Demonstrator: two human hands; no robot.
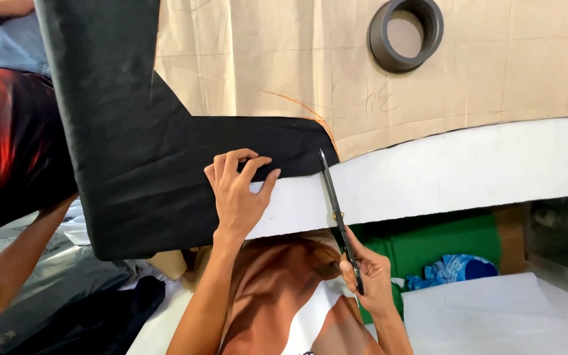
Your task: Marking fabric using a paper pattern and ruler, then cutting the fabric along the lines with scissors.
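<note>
Left hand [238, 190] pins black fabric [139, 171] flat at the table [468, 171] edge, steadying it; right hand [369, 276] grips scissors [335, 210].

Fabric sheet [139, 158] lies on the table [468, 167], edge under left hand [238, 190] fingertips. Scissors [334, 205] in right hand [369, 279], just right of those fingertips, blade tips touching the fabric's corner. Paper pattern [284, 59] beyond the fingers, under the fabric. Ring weight [405, 33] on the pattern, far beyond, right.
</note>
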